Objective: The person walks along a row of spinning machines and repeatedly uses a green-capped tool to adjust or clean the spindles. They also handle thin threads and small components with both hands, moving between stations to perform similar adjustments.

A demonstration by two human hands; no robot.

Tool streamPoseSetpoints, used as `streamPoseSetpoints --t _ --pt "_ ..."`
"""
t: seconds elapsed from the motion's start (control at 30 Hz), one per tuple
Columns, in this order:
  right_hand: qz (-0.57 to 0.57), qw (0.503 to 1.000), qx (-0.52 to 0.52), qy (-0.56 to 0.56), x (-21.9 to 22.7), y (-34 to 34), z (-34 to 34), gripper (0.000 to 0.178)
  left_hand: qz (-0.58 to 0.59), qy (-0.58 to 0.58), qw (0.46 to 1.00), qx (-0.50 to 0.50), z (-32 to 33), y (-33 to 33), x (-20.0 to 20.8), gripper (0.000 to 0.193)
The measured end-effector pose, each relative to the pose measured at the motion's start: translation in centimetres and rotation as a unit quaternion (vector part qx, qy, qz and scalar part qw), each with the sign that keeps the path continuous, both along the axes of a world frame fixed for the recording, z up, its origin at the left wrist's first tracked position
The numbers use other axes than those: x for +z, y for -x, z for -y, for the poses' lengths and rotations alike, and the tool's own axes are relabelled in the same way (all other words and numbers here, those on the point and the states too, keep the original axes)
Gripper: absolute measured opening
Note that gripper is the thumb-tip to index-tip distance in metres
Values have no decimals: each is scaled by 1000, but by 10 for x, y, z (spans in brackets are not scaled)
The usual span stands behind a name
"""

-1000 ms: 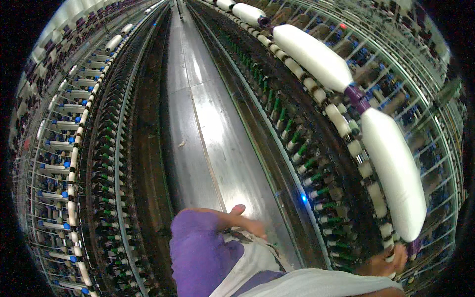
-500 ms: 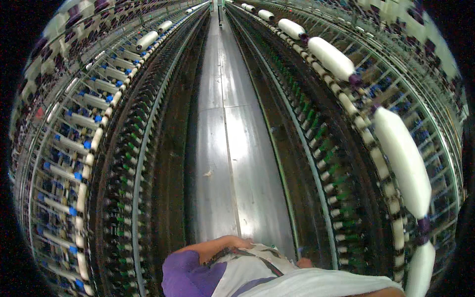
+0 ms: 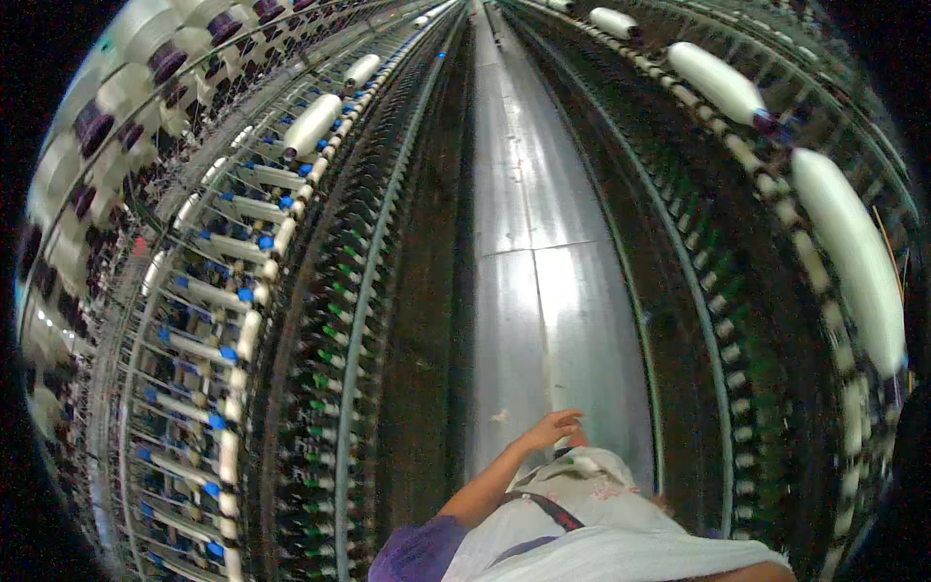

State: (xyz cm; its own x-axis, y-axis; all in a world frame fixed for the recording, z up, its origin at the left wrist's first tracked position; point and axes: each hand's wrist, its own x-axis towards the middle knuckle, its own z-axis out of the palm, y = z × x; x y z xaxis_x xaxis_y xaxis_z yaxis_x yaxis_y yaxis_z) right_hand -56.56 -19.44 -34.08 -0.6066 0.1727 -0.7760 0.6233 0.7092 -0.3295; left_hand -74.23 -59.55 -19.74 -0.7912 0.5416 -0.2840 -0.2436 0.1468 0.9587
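Fingers [image 3: 567, 416] of L hand [image 3: 551, 428] loosely apart, farther fwd than prev.; R hand's [image 3: 662, 502], can't tell.

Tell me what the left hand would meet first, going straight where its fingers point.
Probably the long grey rail on the right, though depth is unclear: the left hand might pass above it.

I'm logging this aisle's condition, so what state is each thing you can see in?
Left hand: in front of the body, fingers loosely bent, nothing visibly held.
Right hand: cannot be made out clearly.
Nearest right-side white bobbin: thickly wound.
Nearest left-side white bobbin: thickly wound.
Small blue light: lit.
Floor: shiny, reflecting light.
Pale scrap: lying on the floor.
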Motion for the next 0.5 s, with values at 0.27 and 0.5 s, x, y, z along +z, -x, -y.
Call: streamPoseSetpoints --t 0.27,0.5 --pt "-265 952 -20 150 55 528 128 16 220 507 760 342 216 81 -69 22" --pt "-182 905 -146 354 47 804 213 3 244 557 786 113 279 195 -11 20"
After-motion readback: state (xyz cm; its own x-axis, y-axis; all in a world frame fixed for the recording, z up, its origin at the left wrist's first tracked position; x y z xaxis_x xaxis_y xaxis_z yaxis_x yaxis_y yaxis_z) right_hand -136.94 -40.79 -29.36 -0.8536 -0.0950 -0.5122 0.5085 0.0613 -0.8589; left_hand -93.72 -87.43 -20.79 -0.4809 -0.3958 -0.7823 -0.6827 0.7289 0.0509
